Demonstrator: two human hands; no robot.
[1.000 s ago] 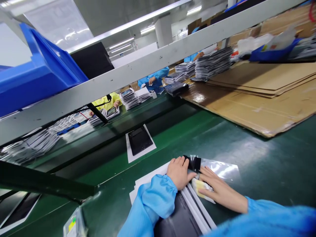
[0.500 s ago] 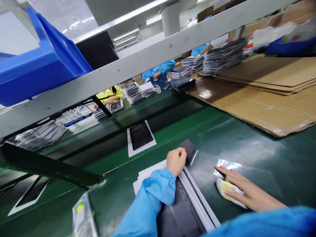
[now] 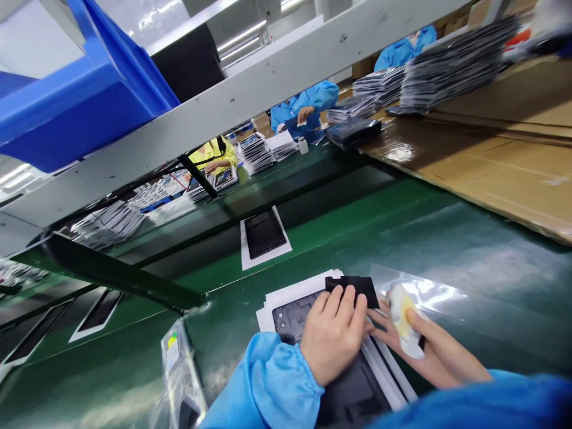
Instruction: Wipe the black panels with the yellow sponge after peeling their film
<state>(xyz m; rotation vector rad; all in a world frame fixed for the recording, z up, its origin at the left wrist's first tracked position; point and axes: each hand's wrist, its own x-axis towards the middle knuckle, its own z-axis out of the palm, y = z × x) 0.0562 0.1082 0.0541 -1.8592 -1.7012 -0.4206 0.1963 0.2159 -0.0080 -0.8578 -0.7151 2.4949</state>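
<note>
My left hand lies with its fingers pressed down on a small black rectangular piece at the top of a black panel. That panel rests on a stack of white sheets on the green belt. My right hand sits just to the right, fingers curled round a pale yellow-white cloth, touching a clear plastic film that lies beside the stack. Both sleeves are light blue.
Another black panel on a white sheet lies farther up the belt. A grey metal rail with a blue bin crosses overhead. Flat cardboard lies right. A bagged item sits near left. Other people in blue and yellow work beyond stacks of packets.
My right hand has come back left with the cloth, from out on the belt to beside my left hand. My left hand has spread onto the black piece. The view has tilted down.
</note>
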